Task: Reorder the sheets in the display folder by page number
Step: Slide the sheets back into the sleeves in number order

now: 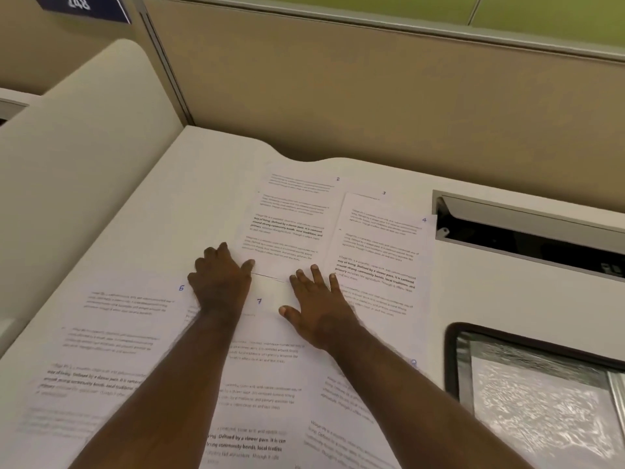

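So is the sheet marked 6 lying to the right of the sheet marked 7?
No, the sheet marked 6 lies left of the sheet marked 7, beyond the left hand.

1. Printed sheets on the desk (189, 204): at least six, hand-numbered 2 (287, 218), 3 (378, 201), 4 (389, 258), 6 (111, 330), 7 (260, 384), plus one at lower right (345, 407), number unclear
2. Hands: two, left hand (220, 282), right hand (316, 304)
3. Display folder (541, 394): one

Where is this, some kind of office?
Probably an office cubicle: a white desk walled by beige fabric partition panels, a dark blue number plate reading 248 on the divider, and a cable slot in the desktop.
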